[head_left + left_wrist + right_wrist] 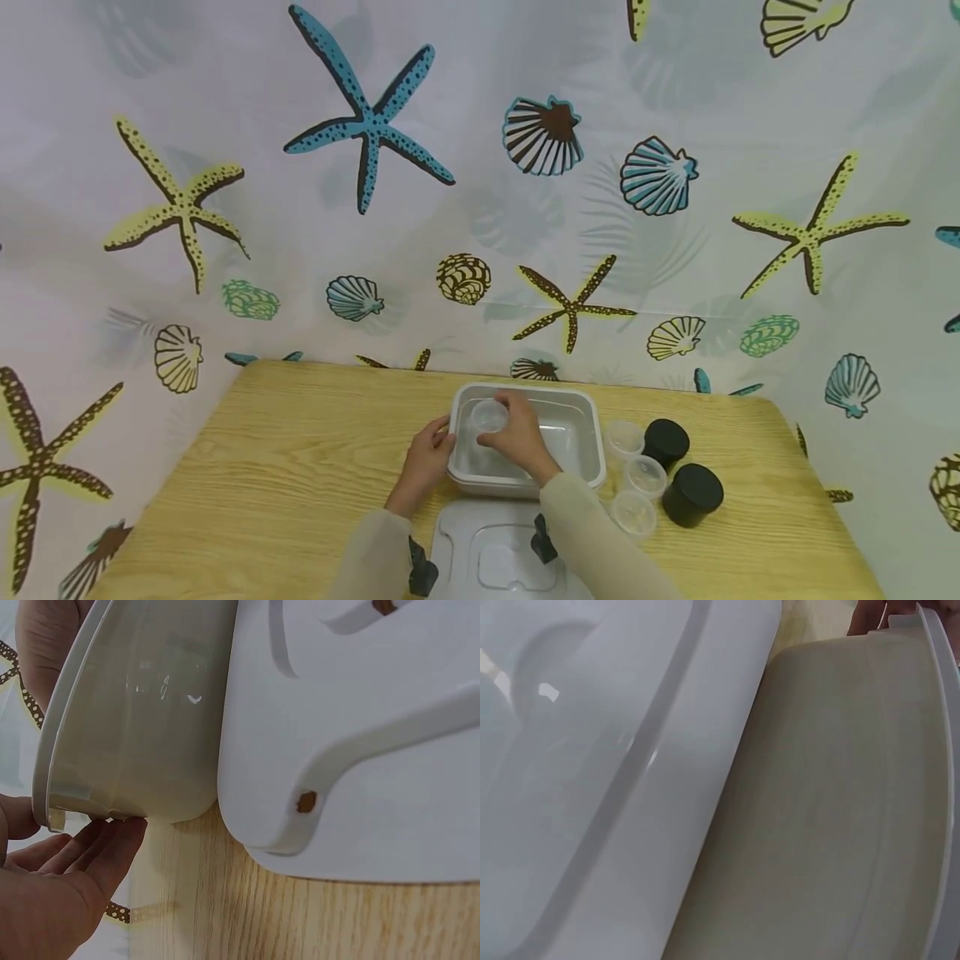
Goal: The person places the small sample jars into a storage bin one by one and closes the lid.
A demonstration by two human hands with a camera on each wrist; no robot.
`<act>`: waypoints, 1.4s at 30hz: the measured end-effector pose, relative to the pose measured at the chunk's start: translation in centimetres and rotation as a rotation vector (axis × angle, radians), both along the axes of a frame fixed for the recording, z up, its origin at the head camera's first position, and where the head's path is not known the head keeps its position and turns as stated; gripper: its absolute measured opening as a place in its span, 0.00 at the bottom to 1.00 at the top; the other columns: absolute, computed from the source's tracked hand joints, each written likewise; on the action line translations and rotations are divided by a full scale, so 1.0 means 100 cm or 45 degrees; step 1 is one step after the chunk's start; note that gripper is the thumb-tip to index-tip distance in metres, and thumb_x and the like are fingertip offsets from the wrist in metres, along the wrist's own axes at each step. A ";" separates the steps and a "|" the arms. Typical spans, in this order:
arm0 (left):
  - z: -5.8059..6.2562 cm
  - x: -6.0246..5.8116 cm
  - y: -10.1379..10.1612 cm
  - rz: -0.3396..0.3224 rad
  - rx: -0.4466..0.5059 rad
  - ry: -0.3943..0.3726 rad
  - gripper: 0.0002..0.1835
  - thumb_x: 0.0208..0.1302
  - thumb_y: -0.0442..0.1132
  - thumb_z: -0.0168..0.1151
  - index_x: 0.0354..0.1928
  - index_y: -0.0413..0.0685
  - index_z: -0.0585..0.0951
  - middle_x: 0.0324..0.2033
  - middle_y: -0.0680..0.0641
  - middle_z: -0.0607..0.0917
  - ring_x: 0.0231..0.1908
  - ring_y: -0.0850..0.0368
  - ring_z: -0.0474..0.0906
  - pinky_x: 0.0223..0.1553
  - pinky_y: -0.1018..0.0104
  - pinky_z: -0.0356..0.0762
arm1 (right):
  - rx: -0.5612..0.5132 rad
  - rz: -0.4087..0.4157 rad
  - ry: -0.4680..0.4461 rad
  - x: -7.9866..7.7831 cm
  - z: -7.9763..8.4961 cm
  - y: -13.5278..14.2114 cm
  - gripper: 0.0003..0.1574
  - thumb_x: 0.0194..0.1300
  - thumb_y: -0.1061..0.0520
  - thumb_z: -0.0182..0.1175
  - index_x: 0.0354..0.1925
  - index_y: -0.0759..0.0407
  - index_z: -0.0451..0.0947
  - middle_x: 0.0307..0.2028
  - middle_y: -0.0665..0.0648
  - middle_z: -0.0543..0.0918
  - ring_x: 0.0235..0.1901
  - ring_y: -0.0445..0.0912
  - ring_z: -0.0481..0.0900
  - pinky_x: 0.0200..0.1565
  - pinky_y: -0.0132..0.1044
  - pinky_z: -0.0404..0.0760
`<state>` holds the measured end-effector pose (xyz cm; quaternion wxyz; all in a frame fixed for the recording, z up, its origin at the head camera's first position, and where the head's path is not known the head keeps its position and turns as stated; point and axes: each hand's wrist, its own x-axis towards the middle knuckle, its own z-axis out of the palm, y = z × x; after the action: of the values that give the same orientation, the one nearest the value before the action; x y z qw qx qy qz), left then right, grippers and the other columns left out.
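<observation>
A white rectangular tub (592,433) stands at the middle of the table. My left hand (430,454) grips its left side; in the left wrist view the thumb is at the rim and the fingers (112,851) lie against the outer wall. Over the left part of the tub's opening, my right hand (521,435) holds a small round clear plastic cup (489,414) between thumb and fingers. The right wrist view shows the tub's outer wall (817,802), with the cup hidden. A white lid (457,542) lies flat in front of the tub, close against it.
To the tub's right are several round clear plastic pieces (633,512) in a column. Beyond them are two black round lidded jars (693,495). The wooden table (300,450) ends at a shell-and-starfish patterned curtain (480,208) behind and at both sides.
</observation>
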<state>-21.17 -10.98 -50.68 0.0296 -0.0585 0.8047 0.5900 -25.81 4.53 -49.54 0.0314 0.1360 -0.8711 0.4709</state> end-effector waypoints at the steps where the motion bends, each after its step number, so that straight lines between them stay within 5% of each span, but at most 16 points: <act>1: 0.000 0.000 0.000 0.001 0.001 -0.002 0.22 0.73 0.32 0.45 0.66 0.33 0.64 0.54 0.29 0.77 0.54 0.39 0.77 0.51 0.52 0.78 | 0.001 0.003 -0.013 0.000 0.000 -0.001 0.41 0.40 0.65 0.75 0.53 0.72 0.70 0.50 0.69 0.77 0.52 0.60 0.75 0.57 0.52 0.73; 14: 0.002 0.003 0.002 -0.003 -0.004 0.013 0.22 0.72 0.32 0.46 0.65 0.33 0.65 0.51 0.29 0.79 0.50 0.40 0.79 0.46 0.54 0.81 | 0.076 -0.005 -0.104 -0.003 -0.007 -0.011 0.41 0.42 0.65 0.75 0.55 0.69 0.68 0.55 0.68 0.75 0.56 0.60 0.72 0.60 0.52 0.71; 34: 0.003 0.003 -0.001 -0.011 -0.044 0.043 0.22 0.72 0.31 0.47 0.65 0.33 0.65 0.52 0.28 0.78 0.51 0.38 0.78 0.47 0.53 0.80 | 0.135 0.026 -0.052 -0.004 -0.010 -0.004 0.46 0.41 0.63 0.75 0.57 0.72 0.65 0.53 0.69 0.73 0.54 0.60 0.73 0.58 0.51 0.72; 42: 0.001 -0.001 -0.001 -0.010 -0.063 -0.009 0.22 0.73 0.32 0.46 0.66 0.35 0.64 0.55 0.29 0.77 0.53 0.39 0.77 0.49 0.53 0.79 | 0.044 0.041 -0.024 -0.005 -0.009 0.010 0.45 0.41 0.61 0.75 0.55 0.72 0.66 0.50 0.69 0.74 0.52 0.60 0.74 0.55 0.49 0.76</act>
<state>-21.23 -11.07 -50.61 0.0334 -0.0582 0.8193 0.5695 -26.35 5.57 -50.43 0.0131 0.1460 -0.8770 0.4576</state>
